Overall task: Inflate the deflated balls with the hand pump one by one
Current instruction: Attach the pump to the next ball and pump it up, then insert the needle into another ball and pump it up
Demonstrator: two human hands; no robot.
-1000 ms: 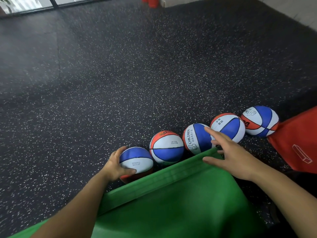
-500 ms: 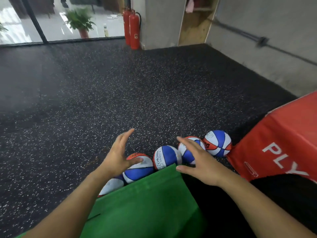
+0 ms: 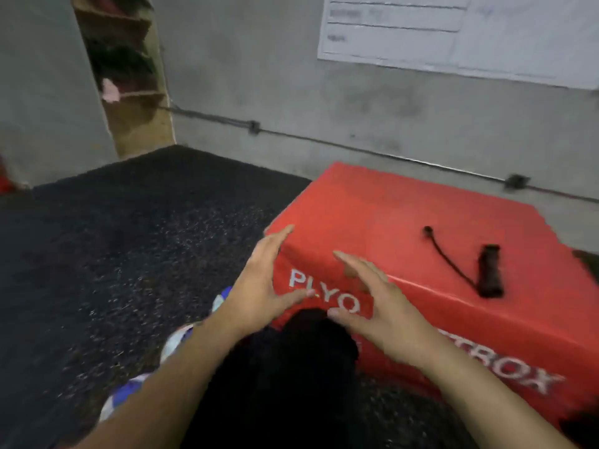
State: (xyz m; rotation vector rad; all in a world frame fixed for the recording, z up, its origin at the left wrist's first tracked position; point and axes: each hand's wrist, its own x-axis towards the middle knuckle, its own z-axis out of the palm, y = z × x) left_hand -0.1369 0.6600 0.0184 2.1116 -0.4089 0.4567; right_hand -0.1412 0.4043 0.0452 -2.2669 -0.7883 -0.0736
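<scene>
Red plyo box (image 3: pixel 421 241) reads "PLYO" – black hand pump (image 3: pixel 489 270) with hose lies on top. Left hand (image 3: pixel 259 286), right hand (image 3: pixel 379 306): each grip wide, empty. Blurred balls (image 3: pixel 176 341) on floor (image 3: pixel 97 254) under left arm.

The hand pump (image 3: pixel 489 270) was a short, black, cylindrical unit. It lay flat on the top face of the red box (image 3: pixel 405 222), toward the right side of that face, with its long axis running roughly away from the viewer. A thin black hose (image 3: pixel 445 257) ran from the near end of the pump up and to the left in a shallow curve and ended in a small dark tip. Motion blur obscured finer detail.

The balls (image 3: pixel 176 340) were paneled in blue and white. They lay on the dark speckled floor (image 3: pixel 113 254) left of the box, mostly hidden behind a forearm. Their inflation state could not be determined.
</scene>
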